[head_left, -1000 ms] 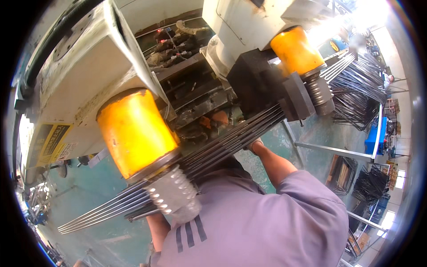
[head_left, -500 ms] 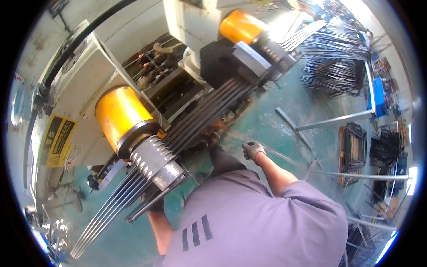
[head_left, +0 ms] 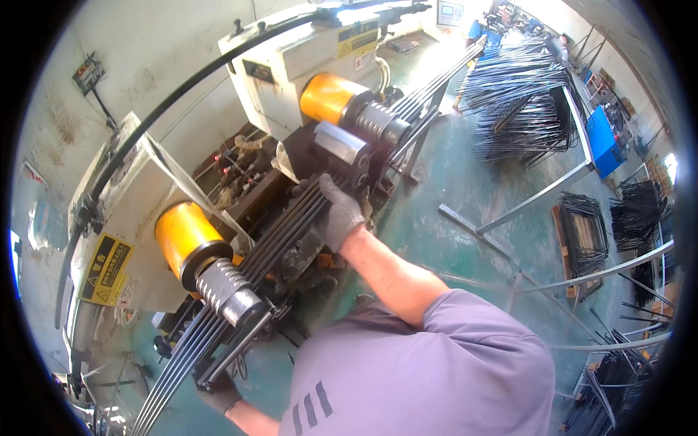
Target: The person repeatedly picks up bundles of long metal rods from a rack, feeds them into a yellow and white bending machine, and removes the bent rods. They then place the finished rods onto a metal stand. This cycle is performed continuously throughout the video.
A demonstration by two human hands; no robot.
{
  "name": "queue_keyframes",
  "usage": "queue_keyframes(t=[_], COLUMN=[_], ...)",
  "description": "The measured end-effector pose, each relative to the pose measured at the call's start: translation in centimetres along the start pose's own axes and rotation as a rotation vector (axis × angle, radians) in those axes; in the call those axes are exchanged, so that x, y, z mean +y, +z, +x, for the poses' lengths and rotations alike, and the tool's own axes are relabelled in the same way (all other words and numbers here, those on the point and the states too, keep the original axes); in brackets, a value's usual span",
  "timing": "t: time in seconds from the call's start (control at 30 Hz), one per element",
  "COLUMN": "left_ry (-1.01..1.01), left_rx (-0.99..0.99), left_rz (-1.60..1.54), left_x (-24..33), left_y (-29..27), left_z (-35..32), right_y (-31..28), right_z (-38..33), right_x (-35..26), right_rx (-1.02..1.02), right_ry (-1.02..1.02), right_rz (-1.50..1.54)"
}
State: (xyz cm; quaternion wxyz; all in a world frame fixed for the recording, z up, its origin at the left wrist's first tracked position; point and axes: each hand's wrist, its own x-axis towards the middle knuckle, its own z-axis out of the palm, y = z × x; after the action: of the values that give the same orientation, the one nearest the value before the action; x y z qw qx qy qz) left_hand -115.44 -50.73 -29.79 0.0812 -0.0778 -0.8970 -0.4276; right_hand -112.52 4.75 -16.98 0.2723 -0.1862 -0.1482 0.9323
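A worker in a mauve shirt (head_left: 422,370) and grey gloves grips a bundle of long metal rods (head_left: 282,231) with the right hand (head_left: 340,216), curled about them just short of the far clamp block (head_left: 340,143). The left hand (head_left: 218,394) is at the near end, beside a dark bar (head_left: 236,354); its fingers are partly hidden, and whether they hold anything cannot be told. The rods slant from near left to far right along a pale machine, passing a near ribbed spindle (head_left: 229,291) below one yellow cylinder (head_left: 187,236) and a far ribbed spindle (head_left: 382,123) beside another. At far right, a heap of similar rods (head_left: 516,102) lies near a blue box (head_left: 606,136) on the green floor (head_left: 414,247).
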Motion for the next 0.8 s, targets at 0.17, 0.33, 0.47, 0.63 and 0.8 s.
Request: queue_keyframes(t=[0.17,0.33,0.47,0.63,0.8], left_ry=[-0.197,0.021,-0.276,-0.297,-0.201], left_rx=[0.289,0.222,0.375,0.522,0.612], left_rz=[-0.746,-0.392,-0.853,-0.908,-0.688], left_x=[-1.7,0.1,12.7,16.6,19.1], left_y=[-3.6,-3.5,-5.0,-12.0,-18.9], left_z=[1.2,2.5,3.9,6.6,9.1], right_y=[0.9,1.0,0.8,0.6,1.2], right_z=[3.0,3.1,3.0,3.1,3.0], right_x=[1.2,1.4,0.3,0.7,0.9], right_rx=[0.021,0.002,0.031,0.021,0.043], right_ry=[0.112,0.081,0.080,0.087,0.130], right_rz=[0.238,0.146,0.154,0.167,0.195])
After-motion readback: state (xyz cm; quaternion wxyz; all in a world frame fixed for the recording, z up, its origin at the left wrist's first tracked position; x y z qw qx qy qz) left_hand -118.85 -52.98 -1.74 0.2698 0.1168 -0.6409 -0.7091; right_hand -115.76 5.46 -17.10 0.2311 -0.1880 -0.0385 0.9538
